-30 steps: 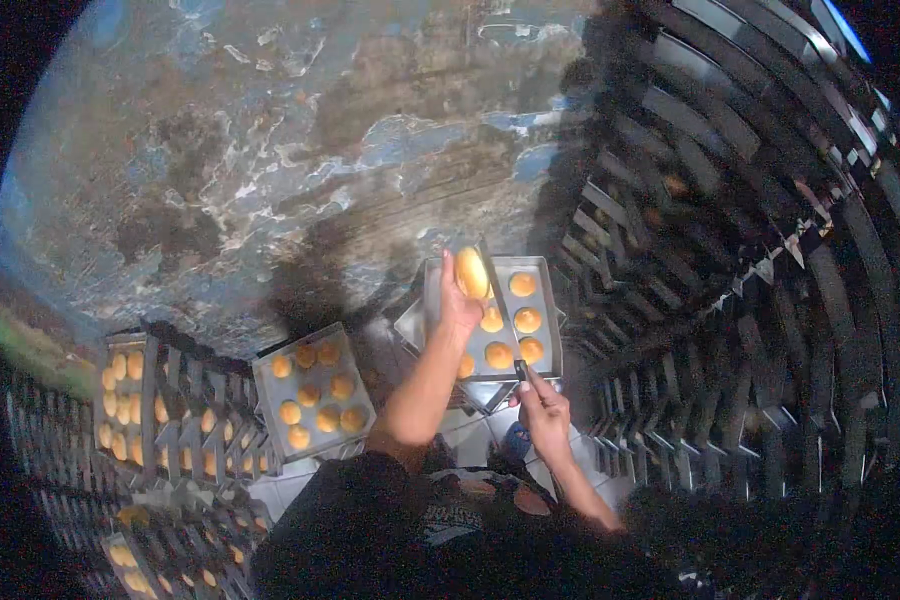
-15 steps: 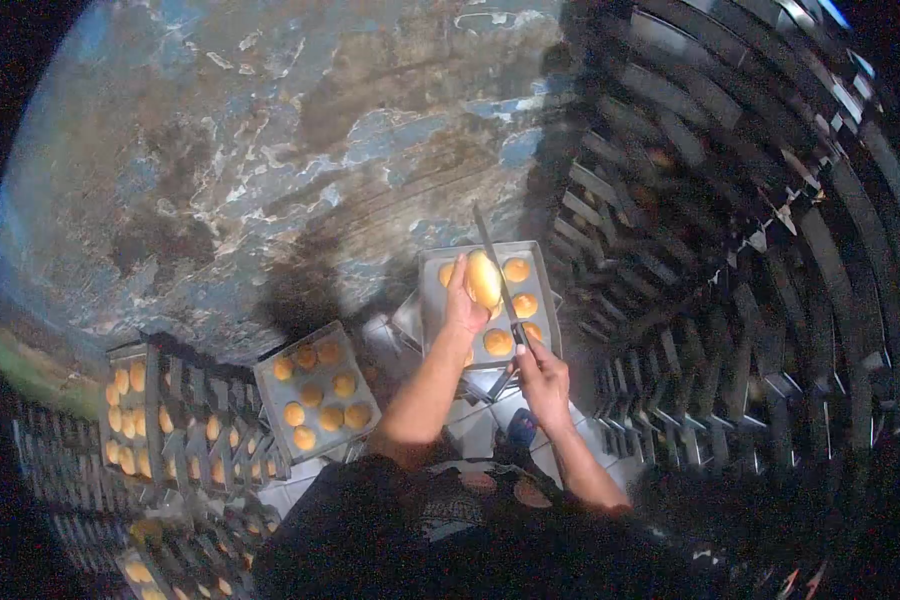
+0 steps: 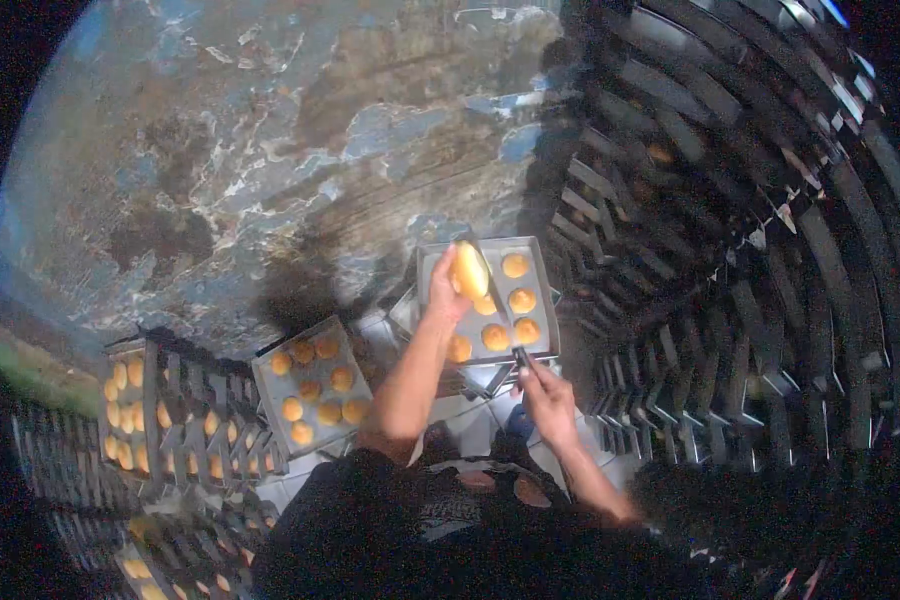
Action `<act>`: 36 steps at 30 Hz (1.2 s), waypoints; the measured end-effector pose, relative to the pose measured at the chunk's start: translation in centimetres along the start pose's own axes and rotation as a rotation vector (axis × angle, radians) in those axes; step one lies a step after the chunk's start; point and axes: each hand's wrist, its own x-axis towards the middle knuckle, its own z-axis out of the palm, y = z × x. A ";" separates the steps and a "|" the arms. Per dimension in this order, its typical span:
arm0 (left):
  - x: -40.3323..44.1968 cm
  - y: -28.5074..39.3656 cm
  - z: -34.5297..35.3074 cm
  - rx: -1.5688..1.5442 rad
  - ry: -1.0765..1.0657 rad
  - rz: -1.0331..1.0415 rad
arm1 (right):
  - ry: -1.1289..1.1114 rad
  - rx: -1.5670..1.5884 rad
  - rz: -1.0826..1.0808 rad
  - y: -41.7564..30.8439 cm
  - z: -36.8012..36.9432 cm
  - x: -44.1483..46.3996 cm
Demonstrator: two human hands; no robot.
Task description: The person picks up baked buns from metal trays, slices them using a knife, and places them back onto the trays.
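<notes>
My left hand (image 3: 447, 289) is wrapped around a golden oblong bread roll (image 3: 471, 270), holding it above a metal baking tray (image 3: 538, 284). In my right hand (image 3: 549, 400) is a long knife (image 3: 503, 315), gripped by its dark handle at the near edge of the tray. Its blade points away from me and runs along the right side of the roll; whether it touches the crust I cannot tell. Several round buns (image 3: 495, 337) lie on the tray under both hands.
A second tray (image 3: 347, 347) of buns stands to the left. Beyond it, a dark rack (image 3: 152, 410) holds more rolls. Dark slatted racks (image 3: 710, 330) rise close on the right. A stained, peeling wall (image 3: 270, 180) is ahead, with light floor tiles (image 3: 470, 425) below.
My left hand and the roll have shifted slightly left and up. My right hand has drawn the knife back toward me, so less blade extends past the roll.
</notes>
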 end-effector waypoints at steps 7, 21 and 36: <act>-0.9 -3.1 -0.3 0.237 -0.043 -0.087 | -0.011 0.088 0.016 0.7 -0.8 3.8; -0.2 -1.9 -1.6 0.243 0.023 -0.088 | -0.088 -0.006 0.023 1.4 -1.4 3.1; 1.2 -1.7 -6.3 0.118 0.147 -0.087 | -0.121 0.024 0.139 4.7 -0.4 2.4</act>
